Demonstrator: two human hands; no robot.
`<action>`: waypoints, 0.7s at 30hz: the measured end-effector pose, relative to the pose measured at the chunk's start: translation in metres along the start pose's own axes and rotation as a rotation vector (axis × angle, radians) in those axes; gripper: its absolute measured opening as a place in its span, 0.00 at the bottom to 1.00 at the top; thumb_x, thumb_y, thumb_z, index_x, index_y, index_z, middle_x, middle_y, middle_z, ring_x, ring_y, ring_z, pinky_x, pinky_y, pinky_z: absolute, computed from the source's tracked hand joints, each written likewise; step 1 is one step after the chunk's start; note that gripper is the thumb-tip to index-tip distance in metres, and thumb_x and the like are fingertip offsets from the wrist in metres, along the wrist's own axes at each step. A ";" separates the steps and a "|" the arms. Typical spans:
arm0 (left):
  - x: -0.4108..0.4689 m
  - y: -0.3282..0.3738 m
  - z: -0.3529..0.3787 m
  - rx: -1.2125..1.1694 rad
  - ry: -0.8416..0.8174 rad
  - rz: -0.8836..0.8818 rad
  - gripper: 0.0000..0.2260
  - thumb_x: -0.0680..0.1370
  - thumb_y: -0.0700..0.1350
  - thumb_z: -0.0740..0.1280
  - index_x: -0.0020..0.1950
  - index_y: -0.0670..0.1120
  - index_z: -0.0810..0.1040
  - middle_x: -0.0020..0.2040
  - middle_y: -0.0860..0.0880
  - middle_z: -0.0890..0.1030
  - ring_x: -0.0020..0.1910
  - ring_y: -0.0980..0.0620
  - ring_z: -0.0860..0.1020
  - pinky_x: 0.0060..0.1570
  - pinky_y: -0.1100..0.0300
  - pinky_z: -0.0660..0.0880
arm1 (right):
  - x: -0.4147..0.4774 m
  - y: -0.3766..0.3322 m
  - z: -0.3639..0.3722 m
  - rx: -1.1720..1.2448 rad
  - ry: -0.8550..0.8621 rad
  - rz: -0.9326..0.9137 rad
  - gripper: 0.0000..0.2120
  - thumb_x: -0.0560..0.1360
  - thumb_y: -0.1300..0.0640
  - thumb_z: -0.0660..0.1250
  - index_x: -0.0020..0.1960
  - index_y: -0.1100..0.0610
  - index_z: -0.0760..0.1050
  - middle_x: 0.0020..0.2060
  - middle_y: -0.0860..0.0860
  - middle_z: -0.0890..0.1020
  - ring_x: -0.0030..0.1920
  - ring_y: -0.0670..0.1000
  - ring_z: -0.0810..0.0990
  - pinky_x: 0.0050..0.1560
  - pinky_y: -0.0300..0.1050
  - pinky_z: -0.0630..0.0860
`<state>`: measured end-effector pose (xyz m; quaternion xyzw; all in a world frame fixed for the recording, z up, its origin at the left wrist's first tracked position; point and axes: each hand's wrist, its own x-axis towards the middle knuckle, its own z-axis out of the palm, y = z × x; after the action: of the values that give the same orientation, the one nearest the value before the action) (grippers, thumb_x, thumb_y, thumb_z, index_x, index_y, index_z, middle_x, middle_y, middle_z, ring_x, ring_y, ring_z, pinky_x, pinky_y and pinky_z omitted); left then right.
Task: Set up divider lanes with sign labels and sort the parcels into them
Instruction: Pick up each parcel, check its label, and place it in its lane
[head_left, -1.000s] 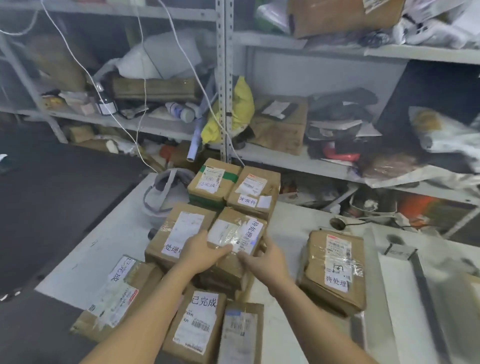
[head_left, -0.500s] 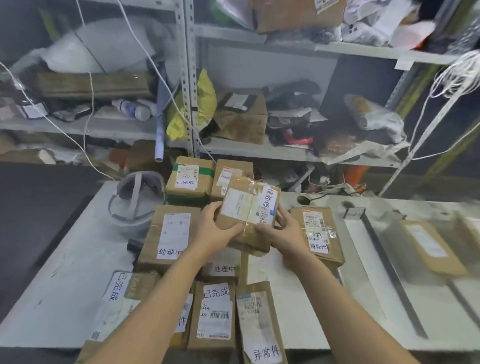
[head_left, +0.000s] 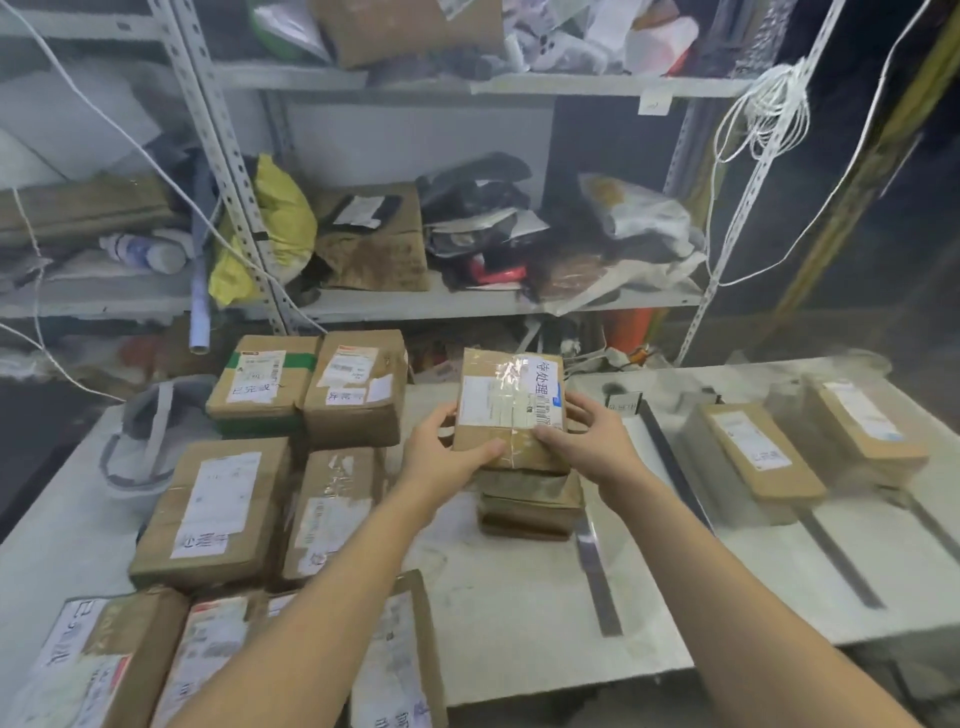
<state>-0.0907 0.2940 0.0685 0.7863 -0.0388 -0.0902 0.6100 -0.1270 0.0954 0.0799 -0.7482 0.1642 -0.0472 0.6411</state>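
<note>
A: Item one, going from the left: unsorted parcels (head_left: 213, 514), a cluster left of the held parcel, labels up, some stacked, several touching.

B: And the hands?

A: Left hand (head_left: 441, 457) grasping the held parcel (head_left: 511, 410) at its left edge and near corner. Right hand (head_left: 587, 439) grasping its right edge, fingers curled round the far side. Both closed on the one box.

B: Where is the box?

A: It sits just above a low stack of parcels (head_left: 530, 501) on the bench (head_left: 519, 623). Whether it touches the stack I cannot tell.

B: Label?

A: White slip with printed characters along the right of its top face. My guess is it belongs with the stack beneath.

B: How to set it well?

A: I'd say lower it flat, edges squared to the stack, label up, and release only once it sits steady; a tilted top box could slide.

B: Right of the held parcel?

A: One dark divider strip (head_left: 670, 457) just beside it, a small sign label (head_left: 623, 404) at its far end. Beyond, two sorted parcels (head_left: 810, 447) blurred, with another strip near them.

B: Obstructions?

A: The divider is close to the right wrist; a knock might shift it. The shelving (head_left: 467, 306) behind is cluttered but well apart.
</note>
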 end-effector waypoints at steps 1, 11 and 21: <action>0.003 0.002 0.014 -0.007 -0.008 -0.014 0.31 0.67 0.47 0.81 0.68 0.54 0.73 0.56 0.57 0.78 0.51 0.60 0.77 0.43 0.66 0.78 | 0.007 0.006 -0.013 -0.008 -0.010 0.013 0.24 0.71 0.65 0.75 0.63 0.48 0.77 0.57 0.47 0.80 0.54 0.44 0.81 0.48 0.41 0.81; 0.031 -0.014 0.094 0.046 0.043 -0.176 0.30 0.70 0.41 0.79 0.70 0.51 0.73 0.48 0.63 0.75 0.48 0.61 0.77 0.39 0.67 0.78 | 0.067 0.052 -0.066 -0.095 -0.215 0.163 0.26 0.71 0.69 0.73 0.65 0.51 0.74 0.55 0.46 0.81 0.56 0.49 0.81 0.59 0.51 0.80; 0.039 -0.026 0.086 0.140 0.018 -0.252 0.37 0.68 0.50 0.80 0.74 0.55 0.67 0.68 0.55 0.74 0.62 0.54 0.74 0.62 0.53 0.76 | 0.080 0.063 -0.062 -0.268 -0.222 0.120 0.30 0.65 0.53 0.76 0.66 0.47 0.75 0.55 0.45 0.83 0.55 0.49 0.82 0.58 0.53 0.80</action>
<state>-0.0702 0.2124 0.0188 0.8264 0.0595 -0.1561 0.5378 -0.0804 0.0047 0.0180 -0.8164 0.1414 0.0962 0.5516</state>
